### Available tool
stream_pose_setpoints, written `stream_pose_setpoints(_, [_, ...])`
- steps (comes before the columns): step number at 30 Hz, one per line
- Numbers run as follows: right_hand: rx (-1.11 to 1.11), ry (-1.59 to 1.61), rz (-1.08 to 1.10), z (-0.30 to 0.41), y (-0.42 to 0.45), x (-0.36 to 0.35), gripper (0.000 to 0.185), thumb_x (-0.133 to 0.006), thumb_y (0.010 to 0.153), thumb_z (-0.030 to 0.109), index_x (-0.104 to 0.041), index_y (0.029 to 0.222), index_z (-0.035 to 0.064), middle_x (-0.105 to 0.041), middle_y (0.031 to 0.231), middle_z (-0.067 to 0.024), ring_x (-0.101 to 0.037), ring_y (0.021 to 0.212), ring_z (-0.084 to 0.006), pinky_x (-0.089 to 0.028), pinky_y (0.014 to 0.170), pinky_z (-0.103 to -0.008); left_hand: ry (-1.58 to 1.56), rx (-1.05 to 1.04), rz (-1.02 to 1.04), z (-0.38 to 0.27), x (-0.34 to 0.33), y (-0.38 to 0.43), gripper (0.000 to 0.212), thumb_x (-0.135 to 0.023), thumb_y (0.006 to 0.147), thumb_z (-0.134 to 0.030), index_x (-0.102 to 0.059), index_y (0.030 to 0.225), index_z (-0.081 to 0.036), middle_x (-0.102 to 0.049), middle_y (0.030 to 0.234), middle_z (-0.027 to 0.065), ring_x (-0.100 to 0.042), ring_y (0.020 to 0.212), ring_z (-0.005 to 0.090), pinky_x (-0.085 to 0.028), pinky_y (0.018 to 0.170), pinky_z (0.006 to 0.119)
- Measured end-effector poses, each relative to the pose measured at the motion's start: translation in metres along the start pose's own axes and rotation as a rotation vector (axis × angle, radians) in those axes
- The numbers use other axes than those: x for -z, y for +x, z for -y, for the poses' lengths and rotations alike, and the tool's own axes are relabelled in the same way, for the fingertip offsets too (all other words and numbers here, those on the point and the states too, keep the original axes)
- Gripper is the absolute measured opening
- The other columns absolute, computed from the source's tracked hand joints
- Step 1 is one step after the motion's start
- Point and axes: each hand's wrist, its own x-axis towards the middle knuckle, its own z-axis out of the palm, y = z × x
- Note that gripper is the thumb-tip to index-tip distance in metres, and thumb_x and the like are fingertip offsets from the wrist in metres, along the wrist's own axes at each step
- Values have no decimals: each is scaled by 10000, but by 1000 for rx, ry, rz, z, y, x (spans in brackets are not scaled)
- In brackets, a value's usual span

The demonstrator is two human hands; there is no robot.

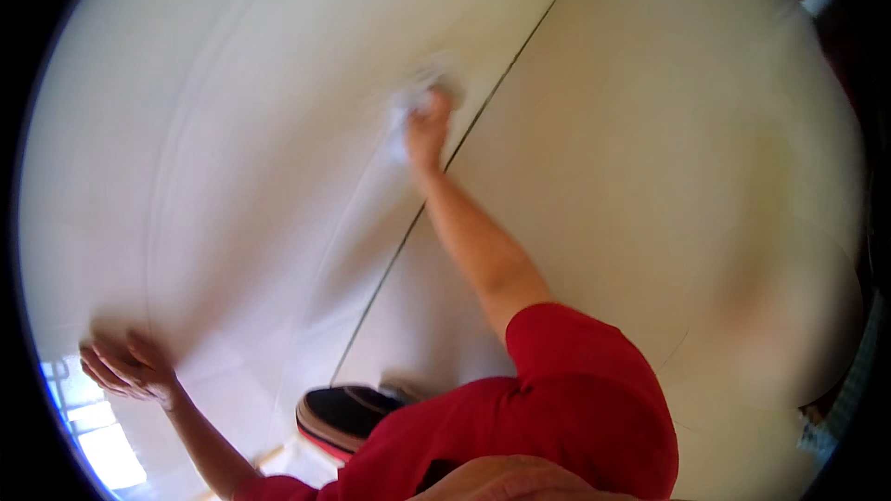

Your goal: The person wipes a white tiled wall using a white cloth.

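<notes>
My right hand [428,126] is stretched forward with a white cloth [400,129] bunched in it. Hand and cloth are motion-blurred against a glossy pale floor [592,174], just left of a thin dark seam [397,255]. Off to the lower left is my left hand [132,370], its fingers apart and slightly curled, holding nothing that I can see. It is over or against the shiny surface beside a bright window reflection [111,456]; whether it touches cannot be told.
A black shoe [348,412] with a tan and red edge stands at the seam's lower end, next to my red shirt [487,424]. Behind it lies a white, tan-edged thing [299,463], partly hidden. Patterned cloth [818,435] shows at the lower right rim.
</notes>
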Motion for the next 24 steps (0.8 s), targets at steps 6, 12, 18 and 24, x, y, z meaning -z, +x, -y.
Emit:
stream_pose_setpoints(6, [-161, 144, 255, 38, -85, 6, 117, -537, 788, -4, -513, 899, 25, -482, 1021, -151, -492, 930, -299, -377, 848, -397, 182, -115, 113, 20, 14, -4, 435, -435, 944, -290, -415, 1271, -5, -443, 1220, 211, -464, 1082, 375, -407, 917, 519])
stream_pose_setpoints(12, [305, 166, 601, 79, -162, 19, 354, -697, 614, 96, -597, 954, 113, -580, 990, -143, -554, 947, -355, -418, 836, -491, 141, 8, 193, 16, 7, -12, 499, -361, 945, -356, -407, 1245, 40, -429, 1192, 249, -432, 1059, 410, -356, 862, 581])
stream_pose_setpoints(18, [102, 6, 60, 45, 35, -46, 254, -486, 826, 43, -501, 1062, -51, -529, 1018, -154, -517, 948, -261, -413, 861, -371, 97, 116, 343, 22, 16, -19, 541, -344, 931, -355, -270, 1314, 21, -212, 1290, 245, -289, 1116, 437, -278, 878, 613])
stream_pose_setpoints(24, [-493, 141, -116, 45, 147, -84, 237, -410, 835, -7, -459, 1066, -23, -534, 944, -83, -512, 826, -193, -453, 750, -317, 8, 166, 383, 29, 18, -18, 549, -380, 919, -292, -220, 1355, 3, -200, 1308, 279, -309, 1066, 451, -296, 853, 619])
